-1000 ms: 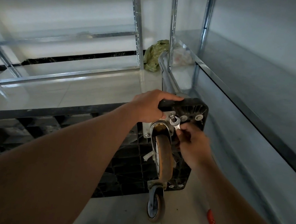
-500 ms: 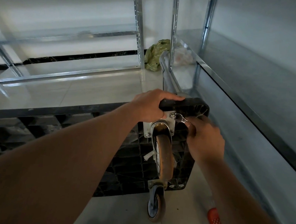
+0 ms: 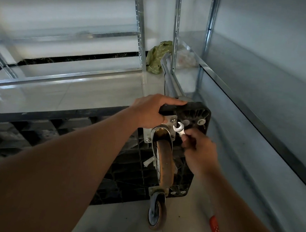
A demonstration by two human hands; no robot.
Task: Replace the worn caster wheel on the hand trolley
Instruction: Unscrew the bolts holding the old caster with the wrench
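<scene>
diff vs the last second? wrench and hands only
The right hand swung the wrench out to the right half a second ago, then brought it back down; its open head now sits just below and right of the top bolt on the caster plate, not clearly on it. The left hand kept gripping the trolley deck edge; the trolley did not move.

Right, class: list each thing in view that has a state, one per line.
Trolley: tipped on its side.
Worn wheel: still bolted on.
Spanner: open end just off the top bolt.
Left hand: grips the trolley edge.
Right hand: pinches the spanner.
Small wheel: mounted, on the floor.
</scene>
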